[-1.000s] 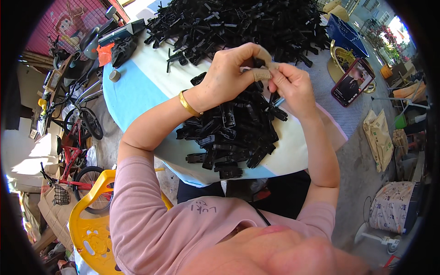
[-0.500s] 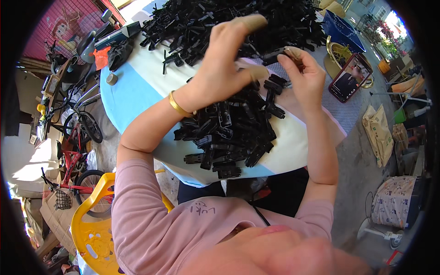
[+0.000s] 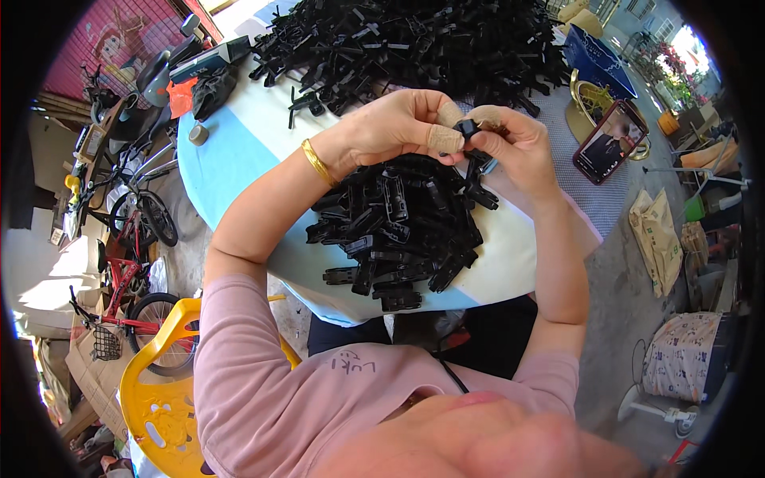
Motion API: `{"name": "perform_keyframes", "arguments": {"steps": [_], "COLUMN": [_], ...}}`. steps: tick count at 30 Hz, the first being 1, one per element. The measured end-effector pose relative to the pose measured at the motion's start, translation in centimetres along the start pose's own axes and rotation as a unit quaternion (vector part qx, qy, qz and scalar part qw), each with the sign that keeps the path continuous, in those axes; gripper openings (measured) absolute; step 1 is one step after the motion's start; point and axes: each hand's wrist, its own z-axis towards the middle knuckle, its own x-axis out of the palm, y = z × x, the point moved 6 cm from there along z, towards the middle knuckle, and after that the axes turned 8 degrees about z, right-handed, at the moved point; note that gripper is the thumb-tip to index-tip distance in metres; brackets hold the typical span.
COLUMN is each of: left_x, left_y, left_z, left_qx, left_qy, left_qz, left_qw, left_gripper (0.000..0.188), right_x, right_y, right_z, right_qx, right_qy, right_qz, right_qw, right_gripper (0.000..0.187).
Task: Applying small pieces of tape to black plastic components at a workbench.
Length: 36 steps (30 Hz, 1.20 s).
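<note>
Between my two hands is a small black plastic part (image 3: pixel 468 127), mostly covered by fingertips. My left hand (image 3: pixel 406 127), with tan tape on its thumb and a finger, pinches it from the left. From the right, my right hand (image 3: pixel 518 143) closes thumb and fingers on the same part. Just below the hands lies a pile of black plastic pieces (image 3: pixel 394 227), blocky and slotted, on the near part of the table. A much larger heap of loose black plastic parts (image 3: pixel 406 44) covers the far side.
A striped cloth (image 3: pixel 215 171) covers the round table. To the right, a phone (image 3: pixel 611 142) leans by a gold-coloured pot (image 3: pixel 586 99) and a blue bin (image 3: pixel 594 56). A small round lid (image 3: pixel 198 135) lies at the left edge. A yellow chair (image 3: pixel 163 398) stands lower left.
My left hand, raised and spread before, has come down and right to meet the right hand. Its fingers now pinch the small black part.
</note>
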Motion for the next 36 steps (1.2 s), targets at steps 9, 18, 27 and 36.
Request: {"name": "perform_keyframes", "arguments": {"steps": [9, 18, 27, 36], "left_x": [-0.2, 1.4, 1.7, 1.4], "left_y": [-2.0, -3.1, -2.4, -3.6], "left_z": [-0.7, -2.0, -2.3, -1.5], "left_qx": [0.086, 0.221, 0.235, 0.237], "left_qy": [-0.197, -0.253, -0.266, -0.272], "left_qz": [0.275, 0.283, 0.294, 0.440], "left_qw": [0.937, 0.898, 0.888, 0.823], "left_gripper": [0.018, 0.032, 0.023, 0.028], "right_x": [-0.1, 1.5, 1.5, -1.1], "right_y": [0.2, 2.0, 1.8, 0.8], "right_z": [0.0, -0.5, -0.7, 0.3], "right_qx": [-0.015, -0.114, -0.052, 0.051], "right_qy": [-0.112, -0.060, -0.060, -0.035], "right_qz": [0.051, -0.201, -0.211, -0.100], "right_qw": [0.992, 0.971, 0.974, 0.993], "right_gripper": [0.016, 0.013, 0.013, 0.014]}}
